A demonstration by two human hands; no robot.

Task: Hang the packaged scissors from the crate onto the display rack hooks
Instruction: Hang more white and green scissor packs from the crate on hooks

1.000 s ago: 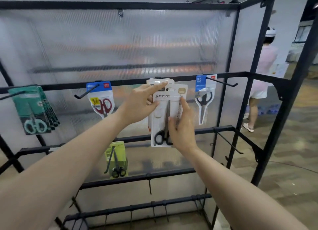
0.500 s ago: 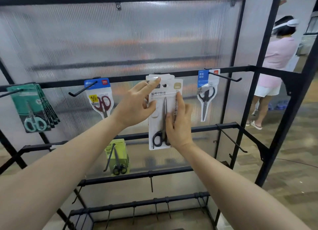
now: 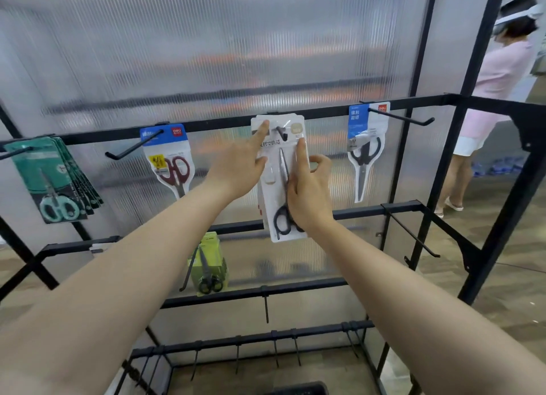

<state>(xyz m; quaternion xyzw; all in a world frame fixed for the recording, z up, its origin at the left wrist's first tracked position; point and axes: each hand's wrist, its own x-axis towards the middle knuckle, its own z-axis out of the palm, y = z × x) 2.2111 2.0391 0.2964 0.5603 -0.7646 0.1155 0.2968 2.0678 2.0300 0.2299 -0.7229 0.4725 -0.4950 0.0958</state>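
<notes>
- Pinching the right edge of the white scissors pack (image 3: 270, 199), the right grip (image 3: 310, 188) is clamped on it. Its index finger lies straight up the front, seemingly to keep the card flat and upright below the middle hook (image 3: 282, 132).
- The left grip (image 3: 236, 170) is apart, clamped on nothing. Its straight index fingertip (image 3: 263, 128) presses the card's top just left of the middle hook and its thumb touches the left edge, probably to push the hang hole back along the wire.
- The white scissors pack hangs on the middle hook, whose upturned tip shows in front of the card, so the hole is threaded. By that judgement, only seating the pack and letting go remain.
- The middle hook projects from the black rail (image 3: 212, 125) of the display rack, in front of a frosted panel (image 3: 206, 55).
- Left of the middle hook hangs a red-handled pack (image 3: 170, 164), and farther left a bunch of teal packs (image 3: 53, 182). To its right hangs a blue-topped pack (image 3: 366, 134), and below and to its left a green pack (image 3: 209, 264).
- Each of these sits at the rail end of its hook, which suggests where the white pack belongs.
- Well right of the middle hook, beyond the rack, a person in pink (image 3: 496, 78) stands facing away.
- The crate is not clearly in view. A dark edge far below the middle hook may be it, but that cannot be told.
</notes>
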